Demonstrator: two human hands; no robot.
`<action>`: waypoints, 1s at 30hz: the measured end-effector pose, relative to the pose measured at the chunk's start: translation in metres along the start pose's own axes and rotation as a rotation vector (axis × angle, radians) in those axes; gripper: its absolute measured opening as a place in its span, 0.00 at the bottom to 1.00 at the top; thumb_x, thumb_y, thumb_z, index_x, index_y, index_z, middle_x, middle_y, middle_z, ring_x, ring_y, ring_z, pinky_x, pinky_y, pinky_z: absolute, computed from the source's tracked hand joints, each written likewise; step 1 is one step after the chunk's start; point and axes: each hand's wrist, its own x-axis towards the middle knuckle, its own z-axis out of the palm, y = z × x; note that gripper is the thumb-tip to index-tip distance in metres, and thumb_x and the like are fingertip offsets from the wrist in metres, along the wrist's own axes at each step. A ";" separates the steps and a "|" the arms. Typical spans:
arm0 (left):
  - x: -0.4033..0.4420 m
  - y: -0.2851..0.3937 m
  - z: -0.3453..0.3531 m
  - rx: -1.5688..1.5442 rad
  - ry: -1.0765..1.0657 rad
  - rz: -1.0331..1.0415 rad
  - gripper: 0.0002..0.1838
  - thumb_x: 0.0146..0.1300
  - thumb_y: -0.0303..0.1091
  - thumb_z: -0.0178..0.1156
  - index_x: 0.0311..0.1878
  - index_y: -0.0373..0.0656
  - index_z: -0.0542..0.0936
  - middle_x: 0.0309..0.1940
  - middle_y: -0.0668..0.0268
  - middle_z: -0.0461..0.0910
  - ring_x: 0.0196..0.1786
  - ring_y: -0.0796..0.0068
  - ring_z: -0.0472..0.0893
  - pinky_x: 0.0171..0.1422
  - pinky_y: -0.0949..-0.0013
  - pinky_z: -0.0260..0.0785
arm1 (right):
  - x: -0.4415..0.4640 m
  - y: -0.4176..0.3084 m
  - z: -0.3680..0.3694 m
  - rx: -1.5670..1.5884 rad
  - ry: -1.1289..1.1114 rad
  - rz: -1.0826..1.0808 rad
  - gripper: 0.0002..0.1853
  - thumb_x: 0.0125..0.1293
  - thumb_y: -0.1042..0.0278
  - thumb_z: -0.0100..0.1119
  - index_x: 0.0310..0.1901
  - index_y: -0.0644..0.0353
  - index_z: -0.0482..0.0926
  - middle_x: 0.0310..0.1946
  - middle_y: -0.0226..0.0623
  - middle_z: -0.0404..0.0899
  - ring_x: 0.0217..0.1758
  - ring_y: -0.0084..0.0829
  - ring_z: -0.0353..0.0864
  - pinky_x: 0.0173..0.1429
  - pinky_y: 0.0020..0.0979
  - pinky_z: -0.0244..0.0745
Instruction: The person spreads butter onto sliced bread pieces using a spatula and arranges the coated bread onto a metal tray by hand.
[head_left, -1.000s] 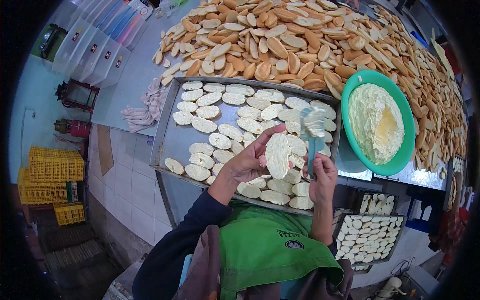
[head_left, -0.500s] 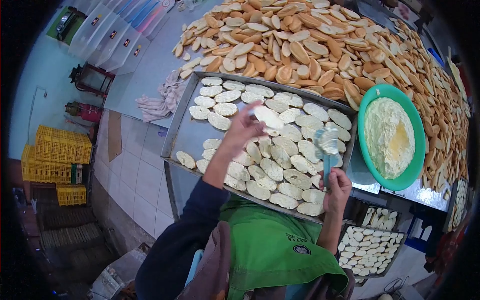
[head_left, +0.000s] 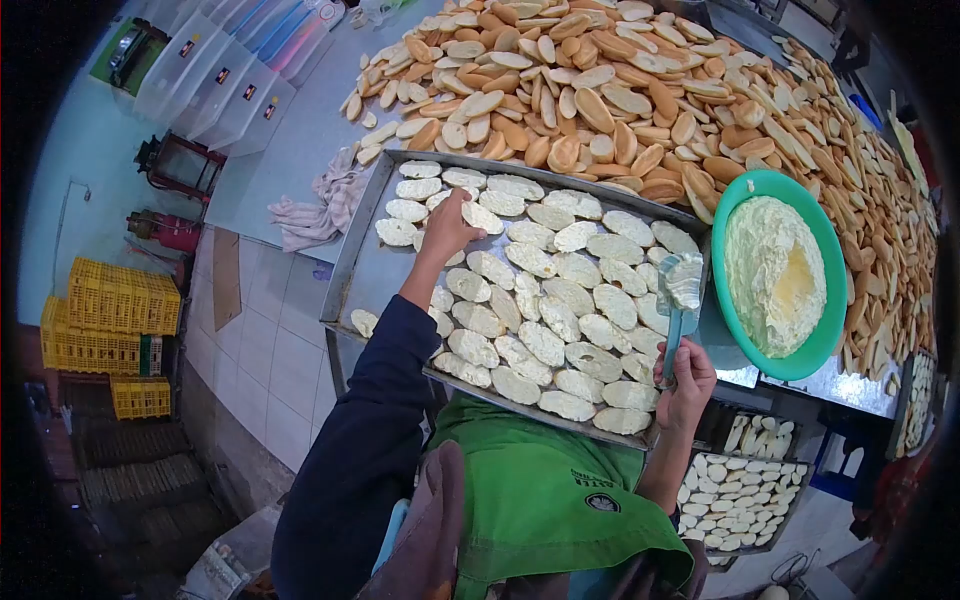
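Note:
My left hand (head_left: pixel 448 235) reaches over the upper left of a metal tray (head_left: pixel 376 278), its fingers closed on the edge of a cream-spread bread slice (head_left: pixel 483 219) at tray level. Whether that slice rests on the tray, I cannot tell. Rows of pale, coated oval slices fill much of the tray. In my right hand (head_left: pixel 688 387), above the tray's right edge, is a blue spatula (head_left: pixel 673 340) held upright by its handle, with cream (head_left: pixel 684 281) on its blade. To the right stands a green basin (head_left: pixel 735 325) of whipped cream (head_left: pixel 765 265) with a yellower patch.
Behind the tray, a large heap of oval bread slices (head_left: pixel 600 110) spreads across the table. A crumpled cloth (head_left: pixel 318 210) lies left of the tray. Another filled tray (head_left: pixel 745 500) sits lower right. Yellow crates (head_left: pixel 120 300) and clear plastic bins (head_left: pixel 215 100) are at the left.
My left hand has moved left and up with the slice, down to the other slices in the tray. My right hand and the spatula have shifted slightly right.

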 end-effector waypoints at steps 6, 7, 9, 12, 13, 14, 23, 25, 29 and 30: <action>-0.001 -0.005 0.013 0.240 0.145 0.078 0.33 0.31 0.41 0.73 0.45 0.44 0.70 0.41 0.60 0.71 0.47 0.59 0.71 0.47 0.58 0.64 | 0.001 -0.002 0.005 -0.004 0.008 -0.004 0.10 0.61 0.68 0.54 0.39 0.66 0.75 0.29 0.43 0.79 0.21 0.23 0.72 0.23 0.21 0.65; -0.002 -0.004 0.014 0.257 0.159 0.076 0.33 0.31 0.41 0.73 0.44 0.45 0.70 0.41 0.61 0.71 0.48 0.59 0.70 0.48 0.58 0.63 | 0.001 -0.002 0.005 -0.004 0.009 -0.005 0.10 0.61 0.68 0.54 0.39 0.66 0.75 0.29 0.43 0.79 0.21 0.23 0.72 0.23 0.21 0.65; -0.004 -0.002 0.013 0.274 0.174 0.076 0.32 0.31 0.41 0.73 0.44 0.45 0.71 0.42 0.62 0.70 0.49 0.59 0.69 0.49 0.57 0.62 | 0.001 -0.003 0.005 -0.002 0.006 -0.002 0.10 0.61 0.68 0.54 0.39 0.66 0.75 0.29 0.43 0.79 0.21 0.23 0.72 0.23 0.21 0.65; -0.008 0.002 0.008 0.310 0.149 0.085 0.33 0.32 0.39 0.73 0.46 0.46 0.72 0.43 0.63 0.70 0.50 0.61 0.68 0.50 0.56 0.60 | 0.001 -0.003 0.004 -0.016 0.039 0.014 0.10 0.60 0.68 0.55 0.39 0.66 0.75 0.29 0.43 0.79 0.21 0.23 0.72 0.23 0.21 0.65; -0.009 0.003 0.006 0.309 0.144 0.078 0.33 0.33 0.38 0.72 0.47 0.46 0.72 0.44 0.64 0.70 0.51 0.61 0.68 0.50 0.56 0.60 | 0.001 -0.003 0.003 -0.016 0.039 0.013 0.10 0.60 0.68 0.55 0.39 0.66 0.75 0.29 0.43 0.79 0.21 0.23 0.72 0.23 0.21 0.65; -0.010 0.004 0.004 0.307 0.138 0.069 0.33 0.34 0.38 0.71 0.49 0.46 0.71 0.46 0.64 0.70 0.52 0.61 0.67 0.50 0.56 0.59 | 0.002 -0.002 0.002 -0.012 0.044 0.004 0.10 0.60 0.68 0.55 0.39 0.66 0.75 0.29 0.43 0.79 0.21 0.23 0.72 0.23 0.21 0.65; 0.076 0.030 -0.017 0.061 0.295 0.228 0.13 0.50 0.36 0.61 0.40 0.48 0.77 0.33 0.62 0.79 0.39 0.60 0.77 0.43 0.55 0.60 | 0.004 -0.001 0.001 -0.023 0.060 0.002 0.10 0.61 0.67 0.54 0.40 0.65 0.75 0.30 0.41 0.78 0.22 0.22 0.72 0.23 0.21 0.65; 0.101 0.053 -0.014 0.123 0.273 0.180 0.10 0.53 0.38 0.58 0.39 0.47 0.77 0.33 0.61 0.79 0.39 0.59 0.77 0.42 0.57 0.63 | 0.003 -0.001 0.001 -0.034 0.052 -0.003 0.10 0.62 0.66 0.53 0.39 0.65 0.75 0.30 0.39 0.78 0.22 0.21 0.72 0.23 0.20 0.65; 0.153 0.065 0.014 0.355 0.214 0.125 0.14 0.58 0.45 0.52 0.38 0.44 0.76 0.37 0.57 0.77 0.41 0.57 0.77 0.43 0.59 0.67 | 0.002 -0.004 0.002 -0.077 0.101 -0.012 0.11 0.61 0.66 0.54 0.40 0.65 0.75 0.30 0.39 0.78 0.22 0.21 0.71 0.23 0.20 0.65; 0.167 0.052 0.032 0.343 0.188 0.143 0.18 0.58 0.48 0.52 0.44 0.44 0.74 0.40 0.54 0.76 0.45 0.54 0.75 0.48 0.56 0.66 | 0.001 -0.006 0.001 -0.071 0.104 -0.011 0.10 0.61 0.68 0.54 0.40 0.66 0.75 0.30 0.40 0.78 0.22 0.21 0.72 0.23 0.20 0.65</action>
